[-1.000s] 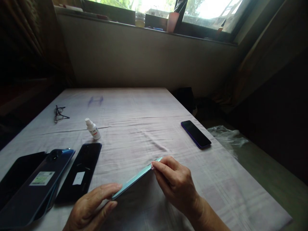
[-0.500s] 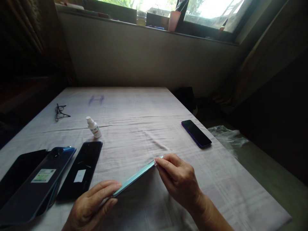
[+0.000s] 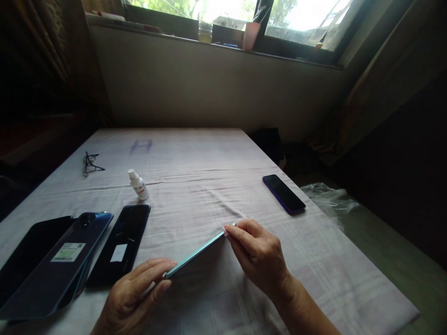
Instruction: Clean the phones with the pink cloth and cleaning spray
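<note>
A thin light-teal phone (image 3: 199, 251) is held tilted above the table, seen nearly edge-on, its right end higher. My left hand (image 3: 134, 293) grips its lower left end between thumb and fingers. At the upper right end, my right hand (image 3: 260, 256) is closed in a pinch against the phone's edge. A small whitish scrap (image 3: 226, 231), perhaps cloth or tissue, shows at those fingertips; most of it is hidden. Left of my left hand lies a dark phone (image 3: 120, 246) with a white sticker. Beyond it stands a white bottle (image 3: 138, 185) with a cap.
Several dark phones overlap in a stack (image 3: 59, 270) at the left, the top one labelled. Eyeglasses (image 3: 91, 164) lie at the far left. Another phone (image 3: 284, 194) rests by the right edge of the cloth-covered table (image 3: 195, 153). Clear plastic (image 3: 328, 197) lies on the floor.
The phone has turned slightly, so less of its flat face shows and it looks more edge-on. Both hands keep their places on it. The whole view has shifted a little.
</note>
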Demonstrator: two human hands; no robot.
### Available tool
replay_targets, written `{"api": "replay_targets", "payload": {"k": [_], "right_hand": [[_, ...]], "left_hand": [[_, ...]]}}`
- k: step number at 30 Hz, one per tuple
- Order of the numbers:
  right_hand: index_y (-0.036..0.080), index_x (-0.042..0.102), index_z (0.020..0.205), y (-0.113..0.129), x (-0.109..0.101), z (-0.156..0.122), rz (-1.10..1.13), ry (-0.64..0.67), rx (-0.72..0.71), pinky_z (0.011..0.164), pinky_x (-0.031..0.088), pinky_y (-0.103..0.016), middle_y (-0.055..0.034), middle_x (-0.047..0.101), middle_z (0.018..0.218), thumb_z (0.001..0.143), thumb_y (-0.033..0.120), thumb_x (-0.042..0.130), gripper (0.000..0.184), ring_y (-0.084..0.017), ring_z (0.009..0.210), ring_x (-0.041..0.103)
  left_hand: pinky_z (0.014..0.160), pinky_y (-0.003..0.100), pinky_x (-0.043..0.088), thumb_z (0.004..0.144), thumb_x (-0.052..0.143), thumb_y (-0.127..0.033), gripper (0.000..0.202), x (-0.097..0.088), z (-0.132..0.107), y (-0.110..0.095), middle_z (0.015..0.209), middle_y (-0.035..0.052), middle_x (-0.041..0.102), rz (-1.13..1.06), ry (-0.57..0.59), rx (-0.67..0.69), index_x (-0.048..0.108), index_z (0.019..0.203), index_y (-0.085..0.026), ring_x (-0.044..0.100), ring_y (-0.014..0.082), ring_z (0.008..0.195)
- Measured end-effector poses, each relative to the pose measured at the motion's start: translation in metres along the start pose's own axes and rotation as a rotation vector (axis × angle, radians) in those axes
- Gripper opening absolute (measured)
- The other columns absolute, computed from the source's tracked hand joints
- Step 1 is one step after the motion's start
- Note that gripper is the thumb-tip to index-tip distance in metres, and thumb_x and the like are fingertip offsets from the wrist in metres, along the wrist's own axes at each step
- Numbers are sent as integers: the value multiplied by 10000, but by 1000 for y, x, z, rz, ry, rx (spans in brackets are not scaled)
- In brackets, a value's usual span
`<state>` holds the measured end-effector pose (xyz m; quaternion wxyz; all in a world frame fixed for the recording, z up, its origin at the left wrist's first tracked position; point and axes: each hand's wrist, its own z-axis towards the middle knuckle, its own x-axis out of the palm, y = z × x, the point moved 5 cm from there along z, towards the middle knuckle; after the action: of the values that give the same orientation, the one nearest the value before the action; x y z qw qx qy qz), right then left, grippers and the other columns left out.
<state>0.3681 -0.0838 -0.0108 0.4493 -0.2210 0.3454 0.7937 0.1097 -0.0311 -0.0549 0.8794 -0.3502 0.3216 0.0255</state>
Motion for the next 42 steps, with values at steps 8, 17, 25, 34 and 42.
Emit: {"api": "replay_targets", "payload": {"k": [8,17,25,34,42], "right_hand": [[166,712,1131,15,8,0,31,-11,-63,638,525,-235,-56,661,827,967,117,589,211,-146,718,625],[180,709,1145,13,9,1,33,-16,-78,636,523,-243,-52,651,826,965,116,592,224,-144,716,611],[170,704,1133,27,12,1,64,27,-114,627,516,-254,-50,648,809,967,107,571,221,-148,705,599],[174,711,1138,10,9,0,25,-28,-76,639,529,-238,-58,655,842,959,106,606,218,-144,731,624],[195,689,1163,31,14,0,71,39,-117,619,521,-243,-45,652,817,983,125,553,235,-144,712,610]], "left_hand": [[779,191,626,970,650,-350,223,3,-1,3,1016,20,803,-57,-53,-73,727,1160,-264,790,185,850],[683,174,633,975,643,-270,233,10,3,-10,1018,-1,806,-187,52,-134,691,1202,-285,791,167,784],[788,184,624,989,620,-238,276,8,4,-14,1081,30,798,-92,65,2,654,1263,-255,789,170,874],[797,197,625,983,612,-201,287,8,7,-17,1068,51,799,-62,69,59,656,1266,-229,789,180,885],[821,247,631,966,596,-117,349,12,5,-15,1152,83,769,-108,60,61,635,1288,-245,774,209,964]]}}
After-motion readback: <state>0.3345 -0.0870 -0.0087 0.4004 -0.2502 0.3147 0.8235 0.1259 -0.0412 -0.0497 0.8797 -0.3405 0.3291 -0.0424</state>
